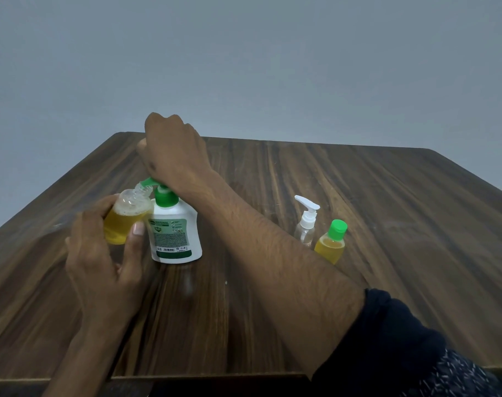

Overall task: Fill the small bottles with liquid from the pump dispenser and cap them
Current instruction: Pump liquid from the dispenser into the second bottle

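Filling step: left hand (106, 253) gripped tilted small bottle (126, 216) under spout at 9 o'clock of pump dispenser (173, 227); right hand (172, 150), curled, pressed pump. Next, likely: capping.

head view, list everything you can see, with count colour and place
pump dispenser: 1, white with green pump, left of table centre, upright
open bottle: 1, clear, part full of yellow liquid, tilted with its mouth at the pump spout
capped bottle: 1, yellow liquid, green cap, on the table to the right
spray bottle: 1, clear with white pump top, just left of the capped bottle
table: 1, dark wood grain
wall: 1, grey-blue, behind the table
left hand: 1, grip round the open bottle
right hand: 1, on the pump head, forearm bare, dark sleeve
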Motion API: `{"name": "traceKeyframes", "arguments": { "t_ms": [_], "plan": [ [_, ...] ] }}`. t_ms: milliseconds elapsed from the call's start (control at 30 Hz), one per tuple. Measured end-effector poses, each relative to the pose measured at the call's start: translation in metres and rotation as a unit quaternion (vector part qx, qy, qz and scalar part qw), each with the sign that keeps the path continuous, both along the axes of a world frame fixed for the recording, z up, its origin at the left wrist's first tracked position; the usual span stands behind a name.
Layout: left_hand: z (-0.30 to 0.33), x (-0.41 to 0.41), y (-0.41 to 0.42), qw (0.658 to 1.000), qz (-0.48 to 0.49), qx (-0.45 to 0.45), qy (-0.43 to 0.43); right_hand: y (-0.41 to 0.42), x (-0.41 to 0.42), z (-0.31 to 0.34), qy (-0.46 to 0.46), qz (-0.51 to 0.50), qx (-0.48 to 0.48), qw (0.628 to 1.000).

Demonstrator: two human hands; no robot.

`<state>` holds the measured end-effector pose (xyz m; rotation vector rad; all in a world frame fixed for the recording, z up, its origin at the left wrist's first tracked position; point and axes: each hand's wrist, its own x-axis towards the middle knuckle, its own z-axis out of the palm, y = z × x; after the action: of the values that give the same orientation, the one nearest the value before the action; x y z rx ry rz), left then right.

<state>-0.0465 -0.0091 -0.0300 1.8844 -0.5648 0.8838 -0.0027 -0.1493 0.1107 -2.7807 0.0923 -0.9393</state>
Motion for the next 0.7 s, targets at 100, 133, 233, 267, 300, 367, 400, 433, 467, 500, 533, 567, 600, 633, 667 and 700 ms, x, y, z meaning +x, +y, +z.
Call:
{"name": "traceKeyframes", "arguments": {
  "t_ms": [100, 133, 233, 267, 300, 367, 400, 433, 467, 500, 533, 567, 600, 633, 667, 700],
  "plan": [
    [-0.0005, 0.001, 0.0004, 1.0, 0.001, 0.003, -0.001, -0.0001, 0.0008, -0.0023, 0.01, 0.004, 0.004, 1.0],
    [-0.0003, 0.0011, 0.0003, 1.0, 0.001, 0.002, -0.003, -0.0001, 0.0009, -0.0008, 0.008, 0.006, 0.002, 1.0],
    [0.0014, 0.0005, -0.0021, 1.0, -0.001, 0.0, -0.006, -0.0021, 0.0008, 0.0018, -0.009, 0.008, 0.006, 1.0],
    [0.0023, 0.0, -0.0033, 1.0, -0.001, 0.0, -0.008, -0.0033, 0.0017, 0.0009, -0.007, 0.008, 0.012, 1.0],
    [0.0028, -0.0005, -0.0038, 1.0, -0.001, 0.001, -0.01, -0.0041, 0.0025, -0.0006, 0.0, 0.009, 0.018, 1.0],
    [0.0029, -0.0009, -0.0042, 1.0, 0.001, 0.002, -0.012, -0.0042, 0.0029, -0.0009, 0.013, 0.014, 0.022, 1.0],
    [0.0032, -0.0007, -0.0037, 1.0, 0.001, 0.001, -0.013, -0.0034, 0.0027, 0.0003, 0.014, 0.017, 0.02, 1.0],
    [0.0032, -0.0002, -0.0034, 1.0, 0.0, -0.001, -0.014, -0.0028, 0.0018, 0.002, 0.01, 0.021, 0.017, 1.0],
    [0.0032, 0.0, -0.0031, 1.0, 0.0, -0.003, -0.013, -0.0025, 0.0011, 0.0029, 0.004, 0.021, 0.015, 1.0],
    [0.0029, 0.0001, -0.0029, 1.0, 0.001, -0.004, -0.013, -0.0025, 0.0006, 0.003, -0.002, 0.019, 0.014, 1.0],
    [0.0027, 0.0003, -0.0028, 1.0, 0.001, -0.003, -0.015, -0.0024, 0.0004, 0.0023, -0.004, 0.015, 0.017, 1.0],
    [0.0025, 0.0007, -0.0029, 1.0, 0.0, 0.0, -0.018, -0.0027, 0.0002, 0.0016, -0.002, 0.013, 0.019, 1.0],
    [0.0022, 0.0009, -0.0027, 1.0, -0.003, 0.001, -0.02, -0.0025, 0.0004, 0.001, 0.002, 0.012, 0.017, 1.0],
    [0.0018, 0.0013, -0.0023, 1.0, -0.005, 0.001, -0.021, -0.0021, 0.001, 0.0009, 0.006, 0.011, 0.012, 1.0],
    [0.0012, 0.0016, -0.0018, 1.0, -0.007, 0.0, -0.021, -0.0017, 0.0019, 0.0011, 0.01, 0.009, 0.005, 1.0],
    [0.001, 0.0017, -0.0011, 1.0, -0.007, -0.002, -0.022, -0.0014, 0.0029, 0.0009, 0.012, 0.008, 0.002, 1.0]
  ]
}}
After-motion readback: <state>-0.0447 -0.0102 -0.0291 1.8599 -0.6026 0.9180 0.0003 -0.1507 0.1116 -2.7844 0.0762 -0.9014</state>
